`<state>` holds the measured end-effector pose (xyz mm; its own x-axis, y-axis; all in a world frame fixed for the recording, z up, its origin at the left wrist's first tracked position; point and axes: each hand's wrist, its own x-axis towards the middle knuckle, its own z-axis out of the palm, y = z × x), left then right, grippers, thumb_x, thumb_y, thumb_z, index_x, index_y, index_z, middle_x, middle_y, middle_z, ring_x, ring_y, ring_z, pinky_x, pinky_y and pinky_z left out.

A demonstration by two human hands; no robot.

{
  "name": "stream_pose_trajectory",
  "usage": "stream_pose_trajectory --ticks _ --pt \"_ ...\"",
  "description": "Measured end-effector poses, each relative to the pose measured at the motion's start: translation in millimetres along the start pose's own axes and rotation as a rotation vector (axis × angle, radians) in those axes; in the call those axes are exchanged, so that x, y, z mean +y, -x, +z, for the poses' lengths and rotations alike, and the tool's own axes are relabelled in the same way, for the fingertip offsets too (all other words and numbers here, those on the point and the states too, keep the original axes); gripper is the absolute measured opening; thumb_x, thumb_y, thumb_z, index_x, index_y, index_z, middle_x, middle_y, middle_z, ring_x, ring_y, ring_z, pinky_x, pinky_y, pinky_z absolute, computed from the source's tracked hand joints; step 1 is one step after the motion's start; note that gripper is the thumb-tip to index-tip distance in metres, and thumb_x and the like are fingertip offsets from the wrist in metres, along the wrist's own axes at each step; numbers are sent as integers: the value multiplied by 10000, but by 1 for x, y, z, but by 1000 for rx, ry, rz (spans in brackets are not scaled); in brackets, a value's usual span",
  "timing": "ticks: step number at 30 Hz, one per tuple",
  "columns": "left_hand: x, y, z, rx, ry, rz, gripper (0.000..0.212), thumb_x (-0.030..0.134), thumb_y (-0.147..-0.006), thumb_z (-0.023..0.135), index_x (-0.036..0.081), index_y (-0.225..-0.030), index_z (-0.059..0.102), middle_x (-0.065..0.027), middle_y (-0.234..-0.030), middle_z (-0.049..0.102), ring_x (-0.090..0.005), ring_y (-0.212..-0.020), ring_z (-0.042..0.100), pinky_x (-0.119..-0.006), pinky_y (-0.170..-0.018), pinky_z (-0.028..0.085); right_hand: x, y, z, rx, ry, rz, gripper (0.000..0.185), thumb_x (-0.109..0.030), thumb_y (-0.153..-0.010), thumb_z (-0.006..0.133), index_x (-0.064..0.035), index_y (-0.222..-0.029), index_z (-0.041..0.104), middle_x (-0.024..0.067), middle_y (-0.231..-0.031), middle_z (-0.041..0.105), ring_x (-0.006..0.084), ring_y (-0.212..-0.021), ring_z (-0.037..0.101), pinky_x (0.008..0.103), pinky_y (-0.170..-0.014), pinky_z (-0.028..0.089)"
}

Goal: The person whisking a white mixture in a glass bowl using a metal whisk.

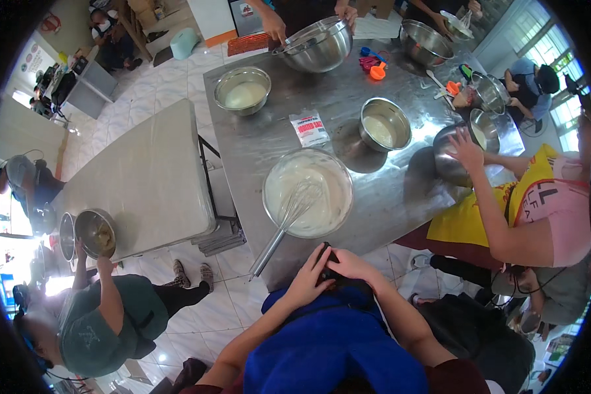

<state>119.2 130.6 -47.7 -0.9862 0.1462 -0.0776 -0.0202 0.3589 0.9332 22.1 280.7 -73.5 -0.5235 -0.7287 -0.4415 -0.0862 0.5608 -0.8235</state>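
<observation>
In front of my blue apron, my left hand (309,279) and my right hand (353,266) meet around a small black object (328,264). My fingers cover much of it, so its kind is unclear. Just beyond them, near the table edge, a metal mixing bowl (350,207) holds a creamy white mixture (320,207). A wire whisk (276,242) leans in this bowl with its handle over the rim towards me. Neither hand touches the bowl or whisk.
The stainless steel table (246,147) also bears a printed white packet (309,129), a bowl of pale liquid (243,91), a deep metal bowl (385,124) and orange measuring cups (377,71). A co-worker in a yellow apron (453,219) stands at right; another person (113,315) works at left beside a folding table (147,182).
</observation>
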Motion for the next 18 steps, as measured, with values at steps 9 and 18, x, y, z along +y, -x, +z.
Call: stream_pose_trajectory --ticks 9,18 --pt "-153 53 -25 260 590 -522 661 148 -832 596 39 -1372 231 -125 -1172 505 -189 -1069 490 -299 -904 398 -40 1 17 286 159 0 467 -120 -763 572 -42 -1207 449 211 -1065 552 379 -993 523 407 -865 419" --pt "-137 -14 -75 688 831 -390 388 199 -930 442 41 -1284 416 -45 -930 582 -92 -800 541 -219 -684 444 -96 -91 52 369 428 -687 413 -76 -676 623 -75 -1068 492 103 -1026 511 294 -1056 473 487 -1020 231"
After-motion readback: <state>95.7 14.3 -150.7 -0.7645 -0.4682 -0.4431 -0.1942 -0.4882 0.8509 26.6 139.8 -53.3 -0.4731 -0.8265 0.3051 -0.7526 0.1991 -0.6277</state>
